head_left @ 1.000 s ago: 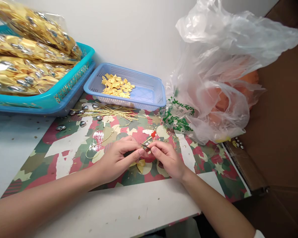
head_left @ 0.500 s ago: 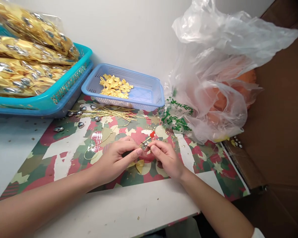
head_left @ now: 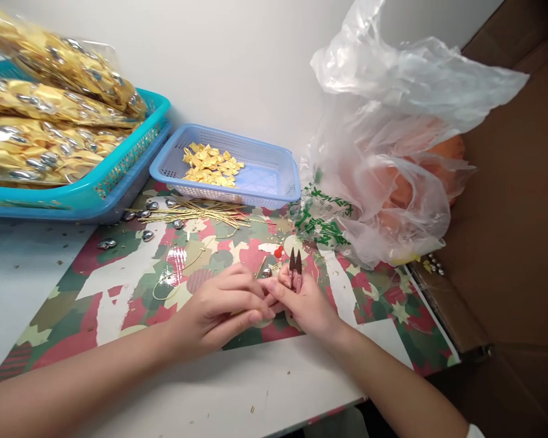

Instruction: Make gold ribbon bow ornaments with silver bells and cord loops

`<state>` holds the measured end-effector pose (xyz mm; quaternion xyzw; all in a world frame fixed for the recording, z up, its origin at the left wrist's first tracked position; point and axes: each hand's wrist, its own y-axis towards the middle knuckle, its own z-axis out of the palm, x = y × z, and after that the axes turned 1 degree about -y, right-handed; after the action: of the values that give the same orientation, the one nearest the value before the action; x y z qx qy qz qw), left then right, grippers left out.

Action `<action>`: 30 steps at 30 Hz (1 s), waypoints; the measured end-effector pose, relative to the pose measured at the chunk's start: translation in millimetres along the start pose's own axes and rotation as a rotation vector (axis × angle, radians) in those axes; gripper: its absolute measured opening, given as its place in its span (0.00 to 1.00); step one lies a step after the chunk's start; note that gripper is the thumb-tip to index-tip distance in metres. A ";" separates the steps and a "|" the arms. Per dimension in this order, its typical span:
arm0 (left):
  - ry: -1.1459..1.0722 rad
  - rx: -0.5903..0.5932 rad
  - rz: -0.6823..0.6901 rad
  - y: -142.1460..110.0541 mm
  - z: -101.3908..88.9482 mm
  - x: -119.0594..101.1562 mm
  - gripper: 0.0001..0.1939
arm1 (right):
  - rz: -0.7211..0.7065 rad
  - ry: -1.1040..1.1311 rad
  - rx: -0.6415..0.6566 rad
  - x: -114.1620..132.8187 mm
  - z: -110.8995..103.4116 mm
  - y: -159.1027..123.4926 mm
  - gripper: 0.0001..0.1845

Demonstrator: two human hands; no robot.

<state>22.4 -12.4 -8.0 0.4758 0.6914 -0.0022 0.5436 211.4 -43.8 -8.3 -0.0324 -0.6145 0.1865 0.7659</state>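
Note:
In my right hand [head_left: 308, 301] is a pair of thread snips [head_left: 295, 261], its two dark pointed blades apart and aimed away from me. My left hand [head_left: 231, 304] is closed, its fingertips meeting those of my right hand; anything between them is hidden. Just beyond the fingers a silver heart-shaped bead [head_left: 266, 272] lies beside a short gold cord [head_left: 260, 266]. Red dots [head_left: 278, 251] show a little farther off on the patterned table cover [head_left: 201, 281].
A blue basket [head_left: 274, 155] holds yellow satin bows [head_left: 210, 164]. Gold cords [head_left: 201, 212] and silver hearts [head_left: 148, 235] lie before it. At left, a turquoise basket [head_left: 132, 140] bears filled bags [head_left: 41, 103]. A clear plastic bag [head_left: 383, 152] stands at right.
The snips have swung into view in my right hand, blades upright. My left hand has come down slightly toward me, over the spot where a yellow bow lay; the bow is now hidden.

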 end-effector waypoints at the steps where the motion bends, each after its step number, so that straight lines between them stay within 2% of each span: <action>1: -0.003 0.026 0.053 0.2 1.3 0.5 0.15 | -0.015 0.013 -0.014 -0.2 0.5 0.2 0.29; 5: -0.049 0.128 0.186 2.1 4.8 1.6 0.14 | -0.088 0.015 -0.104 1.7 2.6 1.3 0.29; 7: -0.053 0.171 0.183 2.3 5.0 1.2 0.14 | -0.125 0.009 -0.135 2.3 4.3 1.7 0.29; 9: -0.017 0.142 0.155 1.3 4.2 0.9 0.14 | -0.163 -0.003 -0.153 1.9 5.8 1.6 0.28; 11: 0.039 0.011 0.075 -0.3 2.7 1.2 0.12 | -0.195 -0.022 -0.153 0.8 6.6 0.9 0.27; 14: 0.086 -0.231 -0.141 -0.7 0.3 2.6 0.11 | -0.177 -0.048 -0.128 0.1 7.6 -1.0 0.26; 16: 0.060 -0.311 -0.274 1.0 -0.6 3.4 0.12 | -0.135 -0.066 -0.116 0.5 9.0 -2.3 0.25; 20: -0.049 -0.287 -0.407 5.8 0.1 4.2 0.13 | -0.093 -0.089 -0.084 -0.1 13.5 -3.5 0.24; 25: -0.170 -0.213 -0.452 8.1 0.5 5.7 0.11 | -0.149 -0.217 -0.057 -5.0 15.5 -4.0 0.23; 30: -0.181 -0.259 -0.492 8.6 -0.3 5.8 0.13 | -0.240 -0.414 -0.013 2.4 5.9 -7.3 0.20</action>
<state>28.1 -3.8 -7.8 0.2182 0.7294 -0.0881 0.6424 208.0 -50.8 -2.6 0.0749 -0.7592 0.0929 0.6398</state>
